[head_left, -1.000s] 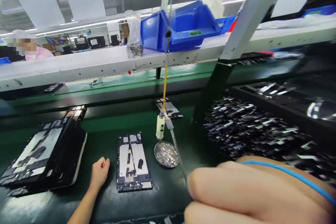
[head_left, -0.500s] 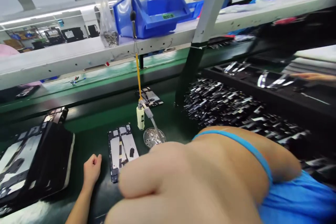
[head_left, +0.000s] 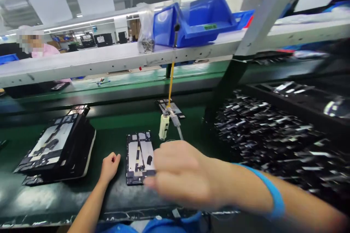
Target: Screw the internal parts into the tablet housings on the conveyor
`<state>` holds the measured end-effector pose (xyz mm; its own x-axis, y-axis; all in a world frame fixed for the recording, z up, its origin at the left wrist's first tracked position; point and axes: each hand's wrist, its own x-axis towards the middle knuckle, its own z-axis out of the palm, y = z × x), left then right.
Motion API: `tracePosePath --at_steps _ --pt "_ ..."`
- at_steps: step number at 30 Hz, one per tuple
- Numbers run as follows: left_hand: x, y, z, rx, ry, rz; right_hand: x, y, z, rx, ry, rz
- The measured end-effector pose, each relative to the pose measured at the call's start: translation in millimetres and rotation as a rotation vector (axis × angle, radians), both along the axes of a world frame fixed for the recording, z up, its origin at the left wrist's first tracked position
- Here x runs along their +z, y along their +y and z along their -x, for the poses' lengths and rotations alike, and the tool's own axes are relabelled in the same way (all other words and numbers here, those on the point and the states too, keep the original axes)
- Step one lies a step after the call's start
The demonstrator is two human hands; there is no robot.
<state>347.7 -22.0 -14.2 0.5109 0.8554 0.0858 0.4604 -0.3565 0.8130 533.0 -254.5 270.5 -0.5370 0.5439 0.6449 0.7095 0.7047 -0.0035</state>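
An opened device chassis (head_left: 139,156) with bare metal plates and dark parts lies flat on the green belt in front of me. My left hand (head_left: 109,167) rests on the belt just left of it, fingers curled into a loose fist with nothing seen in them. My right hand (head_left: 180,173) is in the air close to the camera, smeared by motion, reaching left over the chassis's right edge; its fingers cannot be made out. A blue band (head_left: 275,196) circles that wrist. A pale electric screwdriver (head_left: 164,126) hangs on a yellow cord just behind the chassis.
A stack of similar chassis (head_left: 58,147) sits at the left on the belt (head_left: 115,120). A heap of small dark parts (head_left: 262,134) fills the right. Blue bins (head_left: 197,22) and a plastic bag (head_left: 146,32) stand on the white shelf above. Another person sits far left.
My right arm, which filled the lower view close to the camera, has drawn back and now reaches left over the chassis, hiding the round screw dish. The left hand stays put.
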Motion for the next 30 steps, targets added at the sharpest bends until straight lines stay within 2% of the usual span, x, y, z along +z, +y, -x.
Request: tracePosePath --at_steps 2,4,5,7,9,10,12,15,17,21,26,30 --pt "-2.9 0 8 -0.014 -0.021 -0.018 -54.4 2 -20 -0.253 0.212 0.153" --pt "-6.5 -11 19 -0.056 -0.037 -0.017 -124.1 -3 -29 -0.526 0.384 0.386" --pt "-8.3 -19 25 -0.084 -0.041 -0.014 -160.3 -9 -29 -0.63 0.445 0.489" --pt "-11.2 -39 37 -0.139 -0.042 -0.006 -225.2 -26 -21 -0.749 0.574 0.611" --pt "-13.2 -58 47 -0.199 -0.016 -0.014 -270.1 -41 -10 -0.808 0.696 0.654" --pt "-13.9 -65 49 -0.227 0.013 -0.028 -283.7 -46 -5 -0.841 0.729 0.632" --pt "-14.4 -74 51 -0.279 0.085 -0.072 -295.8 -46 -2 -0.871 0.786 0.608" --pt "-9.4 -75 45 -0.316 0.143 -0.167 -294.3 -33 -8 -0.905 0.843 0.574" --pt "-0.2 -70 35 -0.361 0.159 -0.278 -292.7 -23 -14 -0.91 0.843 0.537" --pt "25.9 -60 4 -0.584 0.341 -0.475 -297.7 -15 -19 -0.882 0.822 0.486" --pt "47.6 -53 -41 -0.742 0.5 -0.514 -301.4 -18 -17 -0.906 0.824 0.484" --pt "59.3 -51 -58 -0.798 0.607 -0.51 -300.8 -19 -17 -0.9 0.841 0.51"
